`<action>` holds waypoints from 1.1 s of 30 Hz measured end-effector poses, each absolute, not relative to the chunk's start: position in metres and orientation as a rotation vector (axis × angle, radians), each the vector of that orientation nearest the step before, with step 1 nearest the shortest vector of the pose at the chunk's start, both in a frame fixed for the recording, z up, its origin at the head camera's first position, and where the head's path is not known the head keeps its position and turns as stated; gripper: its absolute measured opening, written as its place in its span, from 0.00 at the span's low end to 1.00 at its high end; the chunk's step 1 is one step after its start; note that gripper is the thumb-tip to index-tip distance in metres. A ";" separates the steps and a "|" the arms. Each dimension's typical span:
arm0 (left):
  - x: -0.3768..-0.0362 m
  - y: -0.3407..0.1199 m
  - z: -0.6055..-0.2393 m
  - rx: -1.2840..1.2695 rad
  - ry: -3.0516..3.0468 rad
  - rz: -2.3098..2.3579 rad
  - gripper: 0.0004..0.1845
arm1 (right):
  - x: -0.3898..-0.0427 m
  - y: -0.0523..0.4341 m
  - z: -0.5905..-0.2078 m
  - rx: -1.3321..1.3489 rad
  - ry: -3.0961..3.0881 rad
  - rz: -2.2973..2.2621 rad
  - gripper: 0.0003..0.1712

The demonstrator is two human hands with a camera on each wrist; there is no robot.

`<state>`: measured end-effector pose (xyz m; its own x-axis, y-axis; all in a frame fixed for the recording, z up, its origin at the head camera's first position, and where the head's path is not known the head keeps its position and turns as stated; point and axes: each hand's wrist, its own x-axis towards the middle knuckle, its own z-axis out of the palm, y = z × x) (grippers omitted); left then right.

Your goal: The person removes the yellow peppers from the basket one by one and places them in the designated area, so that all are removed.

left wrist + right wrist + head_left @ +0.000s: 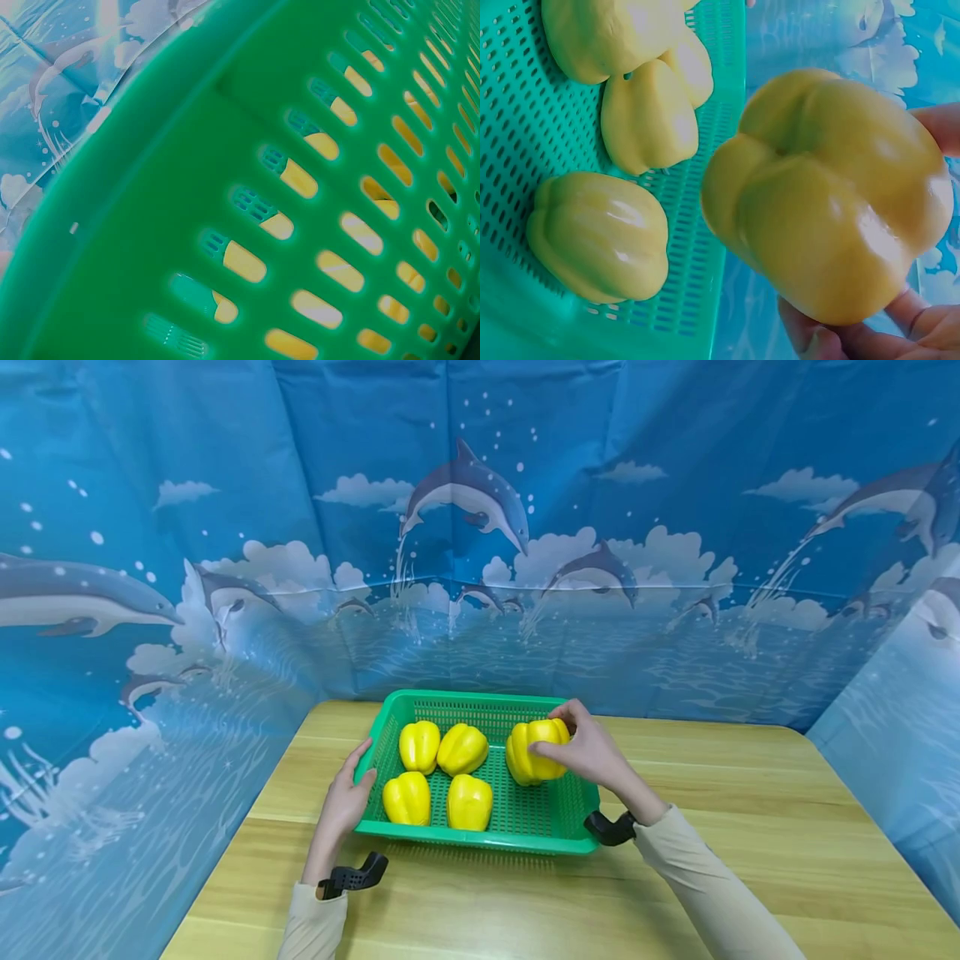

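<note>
A green plastic basket (480, 839) with slotted walls stands on the wooden table. My right hand (596, 756) holds a yellow bell pepper (832, 195) between thumb and fingers over the basket's right part. In the head view it overlaps another yellow bell pepper (600, 236) lying in the basket. Several more yellow bell peppers (462, 749) lie in the left half. At the basket's left side, my left hand (345, 802) rests with extended fingers and thumb on the rim. The left wrist view shows mostly the basket's outer wall (150, 195), with yellow peppers through its slots.
The light wooden table (735, 810) extends right and toward the front of the basket. Behind and at both sides hangs a blue curtain (480, 635) printed with dolphins. A black wrist mount (611, 828) on the right arm is close to the basket's front right corner.
</note>
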<state>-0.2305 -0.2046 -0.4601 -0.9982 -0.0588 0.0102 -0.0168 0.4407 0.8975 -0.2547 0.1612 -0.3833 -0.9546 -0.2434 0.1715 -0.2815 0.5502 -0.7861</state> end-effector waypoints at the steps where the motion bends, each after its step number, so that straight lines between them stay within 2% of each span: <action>1: -0.231 -0.205 -0.460 0.070 -2.631 -1.641 0.28 | -0.254 0.162 -0.383 0.463 -2.707 1.395 0.31; 8: -0.230 -0.204 -0.459 0.072 -2.625 -1.640 0.28 | -0.253 0.168 -0.383 0.414 -2.587 1.416 0.27; 19: -0.231 -0.204 -0.460 0.090 -2.628 -1.650 0.28 | -0.254 0.182 -0.385 0.319 -2.527 1.425 0.35; 33: -0.231 -0.204 -0.461 0.064 -2.622 -1.629 0.27 | -0.256 0.206 -0.391 0.184 -2.339 1.408 0.33</action>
